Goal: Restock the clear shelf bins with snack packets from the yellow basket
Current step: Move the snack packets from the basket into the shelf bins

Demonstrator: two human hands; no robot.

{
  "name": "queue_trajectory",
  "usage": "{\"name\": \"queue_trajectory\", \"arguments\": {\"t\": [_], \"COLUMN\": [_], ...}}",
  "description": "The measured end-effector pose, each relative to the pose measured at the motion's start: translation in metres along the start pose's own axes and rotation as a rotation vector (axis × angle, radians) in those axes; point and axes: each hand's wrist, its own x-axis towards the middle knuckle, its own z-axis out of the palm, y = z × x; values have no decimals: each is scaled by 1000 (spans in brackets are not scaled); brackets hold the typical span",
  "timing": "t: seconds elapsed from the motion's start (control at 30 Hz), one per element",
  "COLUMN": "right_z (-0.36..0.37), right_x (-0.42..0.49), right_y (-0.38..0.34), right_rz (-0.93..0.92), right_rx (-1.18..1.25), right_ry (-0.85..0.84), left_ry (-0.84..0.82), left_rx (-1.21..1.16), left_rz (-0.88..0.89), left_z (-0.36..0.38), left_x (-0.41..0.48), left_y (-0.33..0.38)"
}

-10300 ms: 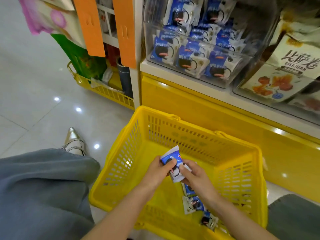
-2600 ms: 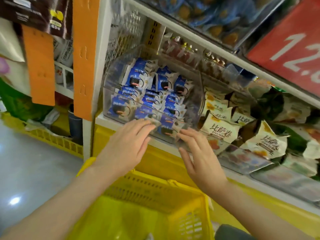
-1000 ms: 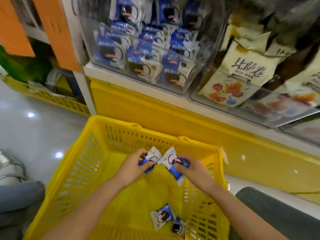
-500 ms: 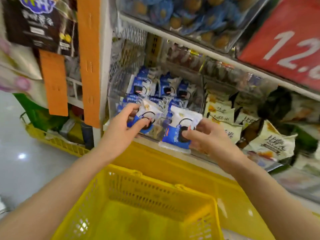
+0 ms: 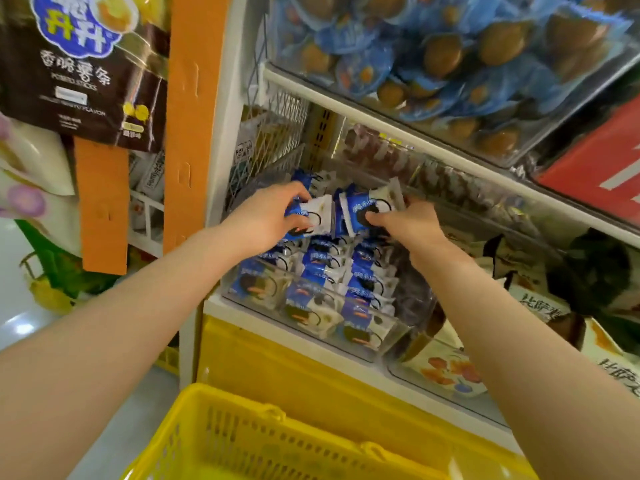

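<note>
A: Left of centre, what is the left hand doing?

B: Pinching a blue-and-white snack packet over the back of the clear bin. Right beside it, the right hand grips a second packet, not yet released.

A: How far along?

B: The bin looks nearly full, rows reaching its front wall. At bottom centre, the yellow basket shows only its rim, so I cannot tell what remains.

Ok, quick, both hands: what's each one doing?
Left hand: closed on a blue and white packet, over the clear bin.
Right hand: closed on another packet, same bin.
</note>
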Motion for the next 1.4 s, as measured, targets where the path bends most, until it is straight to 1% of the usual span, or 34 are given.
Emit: {"name": "queue_trajectory", "arguments": {"t": [0.07, 0.13, 0.17, 0.2, 0.23, 0.3, 0.33, 0.47, 0.53, 0.63, 0.7, 0.77, 0.83, 0.9, 1.0, 1.03, 1.1, 1.17, 1.2, 1.27, 1.33, 1.4], "right_z": [14, 29, 36, 41, 44, 47, 47, 48, 48, 48, 44, 36, 26, 16, 5, 2, -3, -4, -2, 7, 21, 36], "right_x": [7, 13, 15, 17, 18, 17, 18, 18, 15, 2, -13, -35, -62, -91, -130, -141, -162, -182, -194, -216, -235, -250], "right_y": [0, 6, 10, 15, 18, 20, 21, 26, 26, 21, 17, 17, 23, 37, 67, 79, 104, 136, 154, 194, 239, 280], "right_rz": [67, 138, 156, 145, 127, 83, 59, 11, 3, -29, -113, -257, -396, -490, -596, -657, -804, -906, -912, -854, -710, -488], "right_rx": [50, 185, 199, 138, 23, -195, -246, -294, -334, -334, -323, -299, -308, -339, -462, -510, -626, -658, -642, -611, -668, -747], "right_ry": [-36, -101, -127, -149, -162, -114, -99, -84, -91, -55, -44, -38, -26, -40, -67, -60, -3, 34, 0, -118, -284, -509], "left_ry": [-45, -79, -96, -115, -132, -142, -128, -37, -35, -45, 3, 86, 195, 267, 263, 248, 216, 179, 162, 127, 89, 31], "left_rx": [168, 257, 288, 339, 417, 589, 640, 625, 602, 581, 577, 547, 473, 402, 351, 344, 320, 295, 288, 275, 295, 339], "left_rz": [43, 65, 73, 88, 108, 160, 183, 201, 193, 160, 162, 183, 215, 230, 230, 225, 215, 171, 133, 26, -97, -258], "left_z": [5, 6, 6, 6, 7, 10, 12, 16, 16, 12, 8, 3, 2, 6, 19, 24, 36, 52, 60, 76, 89, 97], "left_x": [8, 15, 18, 20, 21, 20, 20, 19, 19, 14, 8, -6, -29, -60, -109, -125, -154, -182, -195, -220, -242, -261], "left_y": [-3, -7, -8, -10, -10, -11, -11, -11, -10, -4, 1, 8, 18, 29, 39, 39, 36, 27, 20, 3, -21, -48]}}
